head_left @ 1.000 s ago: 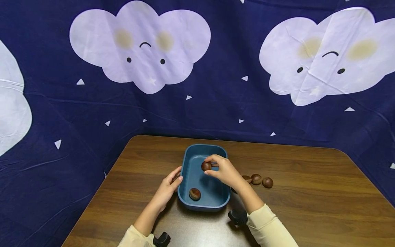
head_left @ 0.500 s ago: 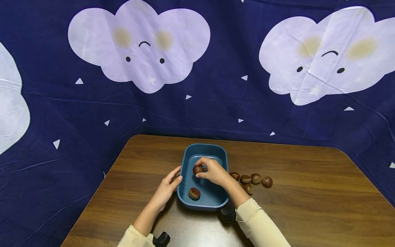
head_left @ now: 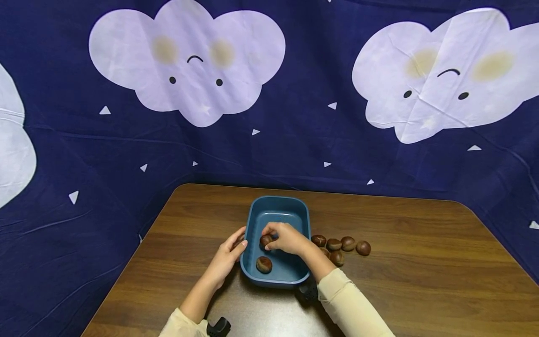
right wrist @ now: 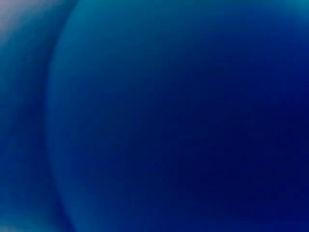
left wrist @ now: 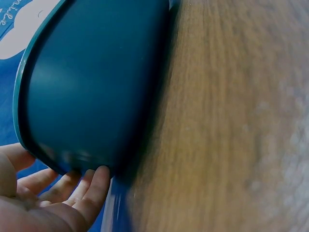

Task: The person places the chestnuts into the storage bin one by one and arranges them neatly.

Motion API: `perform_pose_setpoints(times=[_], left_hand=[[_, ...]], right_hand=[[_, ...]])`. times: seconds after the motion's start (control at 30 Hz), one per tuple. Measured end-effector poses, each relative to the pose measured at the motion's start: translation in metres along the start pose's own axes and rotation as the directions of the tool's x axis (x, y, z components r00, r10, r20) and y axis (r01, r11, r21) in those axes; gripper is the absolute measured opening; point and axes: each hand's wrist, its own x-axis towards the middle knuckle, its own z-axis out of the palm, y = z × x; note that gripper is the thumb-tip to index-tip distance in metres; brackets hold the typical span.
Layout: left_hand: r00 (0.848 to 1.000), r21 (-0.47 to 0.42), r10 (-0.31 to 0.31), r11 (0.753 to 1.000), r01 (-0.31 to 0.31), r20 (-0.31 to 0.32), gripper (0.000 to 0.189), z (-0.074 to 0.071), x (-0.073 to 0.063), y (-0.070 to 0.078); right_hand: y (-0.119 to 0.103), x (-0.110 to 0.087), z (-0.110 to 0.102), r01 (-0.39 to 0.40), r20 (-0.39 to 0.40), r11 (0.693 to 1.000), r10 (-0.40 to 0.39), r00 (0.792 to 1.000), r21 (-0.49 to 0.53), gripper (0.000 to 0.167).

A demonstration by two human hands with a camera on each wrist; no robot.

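A blue rectangular box (head_left: pixel 275 284) stands on the table. My right hand (head_left: pixel 287 238) reaches inside and pinches a brown chestnut (head_left: pixel 265 241) between thumb and fingers, low over the box floor. Another chestnut (head_left: pixel 264 265) lies on that floor, closer to the near end. Against the box's left outer wall rests my left hand (head_left: pixel 227 256). In the left wrist view the fingers of this hand (left wrist: pixel 63 195) touch the outside of the box (left wrist: pixel 91 92), with the thumb by its rim. The right wrist view is a dark blue blur showing neither hand nor chestnut.
Several more chestnuts (head_left: pixel 337 257) lie on the wooden table (head_left: pixel 412 262) just right of the box, partly behind the right forearm. A dark blue cloth (head_left: pixel 311 150) with printed clouds hangs behind the table. Black wrist devices (head_left: pixel 219 326) sit under both sleeves.
My right hand has moved left and toward the near end inside the box, lowering the chestnut. More chestnuts beside the box came into view. The left hand stays at the wall.
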Motion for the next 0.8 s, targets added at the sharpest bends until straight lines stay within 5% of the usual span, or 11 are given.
perform_pose_setpoints(times=[0.8], left_hand=[[1.000, -0.007, 0.007, 1.000, -0.007, 0.010, 0.047, -0.0006, 0.0009, -0.0025]], right_hand=[[-0.0012, 0.0002, 0.0029, 0.022, 0.043, 1.000, -0.022, 0.999, 0.016, 0.035]])
